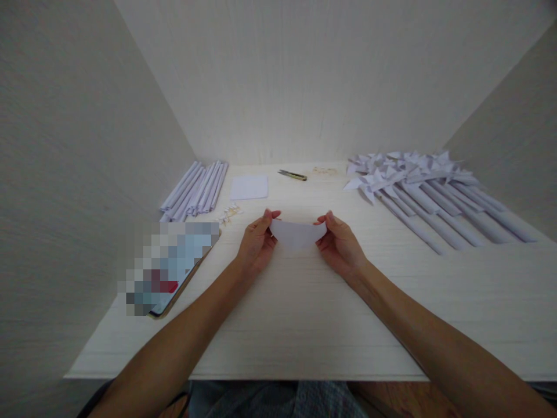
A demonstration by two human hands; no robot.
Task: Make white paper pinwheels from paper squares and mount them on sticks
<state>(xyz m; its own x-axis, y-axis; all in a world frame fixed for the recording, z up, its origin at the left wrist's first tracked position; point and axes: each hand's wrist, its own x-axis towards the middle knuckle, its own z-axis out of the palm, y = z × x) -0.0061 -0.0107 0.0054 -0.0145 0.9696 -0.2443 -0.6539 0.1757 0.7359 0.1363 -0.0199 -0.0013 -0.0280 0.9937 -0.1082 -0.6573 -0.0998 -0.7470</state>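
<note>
Between my two hands a white piece of paper (298,234) is stretched above the table, its lower edge curving down. My left hand (257,241) pinches its left end between thumb and fingers. At the opposite end my right hand (340,242) grips it the same way. Behind the hands lies a flat stack of white paper (249,187). Small thread snips (293,175) rest near the back wall, beyond the held paper.
Rolled paper tubes (198,188) lie at the back left. Paper pinwheels (404,168) on paper sticks fill the back right. A phone (185,276) with a blurred screen sits left of my forearm. Small pale bits (230,213) lie near the tubes, others (325,170) by the snips.
</note>
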